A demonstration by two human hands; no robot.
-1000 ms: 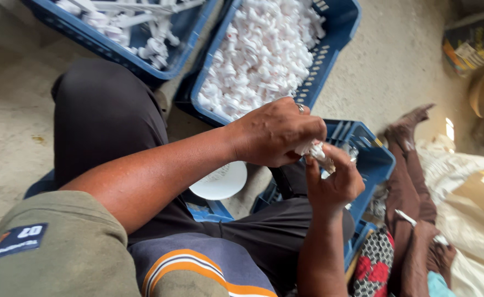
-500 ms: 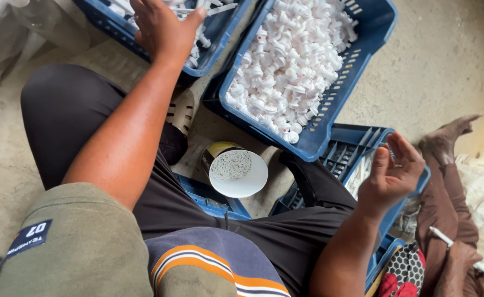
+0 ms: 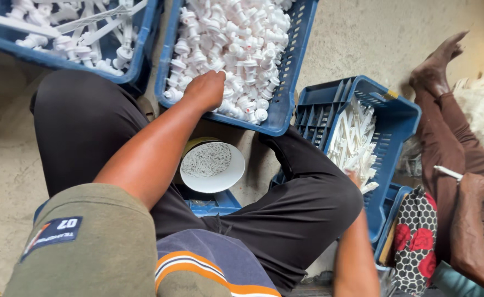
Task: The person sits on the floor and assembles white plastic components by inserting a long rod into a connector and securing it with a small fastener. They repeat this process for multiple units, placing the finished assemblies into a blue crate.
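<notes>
Here left hand (image 3: 206, 89) buried among white caps (image 3: 242, 38), middle crate (image 3: 286, 104).

Left hand (image 3: 206, 89) outstretched, fingers curled.

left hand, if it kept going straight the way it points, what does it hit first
The left hand already reaches into the blue crate; going on, it would likely first meet the heaped white plastic caps.

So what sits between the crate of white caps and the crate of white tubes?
The person's black-trousered knee and a strip of bare floor, seen in the head view.
</notes>
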